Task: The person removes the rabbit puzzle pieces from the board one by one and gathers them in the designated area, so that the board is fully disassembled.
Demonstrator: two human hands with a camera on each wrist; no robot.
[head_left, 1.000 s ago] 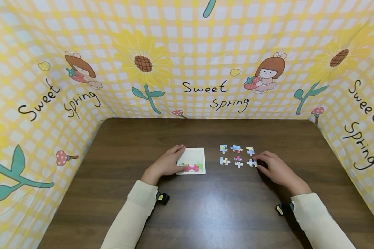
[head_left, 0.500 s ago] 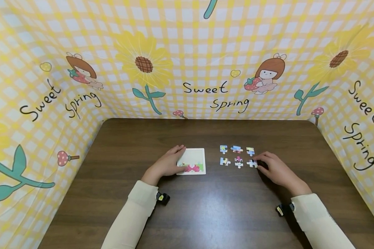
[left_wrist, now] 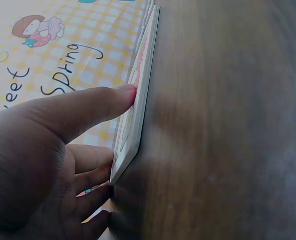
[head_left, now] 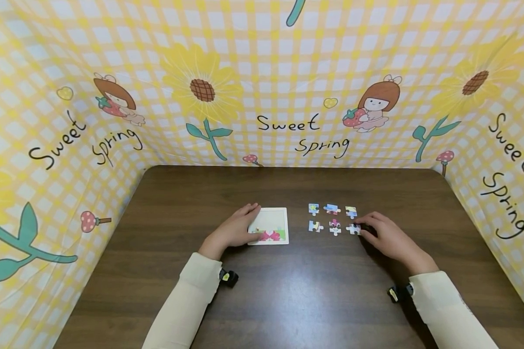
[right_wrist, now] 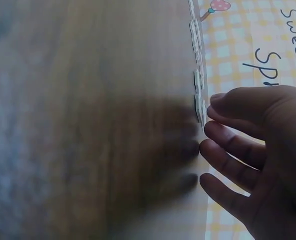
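Observation:
My left hand [head_left: 230,230] holds the left side of a white-framed puzzle board [head_left: 272,218]. Its thumb [left_wrist: 105,102] presses on the printed face, where pink and green artwork fills the lower part; the other fingers lie at the edge. Right of the board, several jigsaw pieces lie flat in two rows, including a pink-and-white piece [head_left: 334,228] and a blue-and-yellow piece [head_left: 313,209]. At the near right end, the fingertips of my right hand [head_left: 390,238] touch or nearly touch a pale-blue piece [head_left: 352,229]. In the right wrist view the pieces show only edge-on.
The brown wooden table [head_left: 284,295] reaches back to a yellow checked cloth [head_left: 284,87], which also hangs at both sides. Small black wrist cameras, one on the left [head_left: 229,277] and one on the right [head_left: 399,293], sit at the cuffs.

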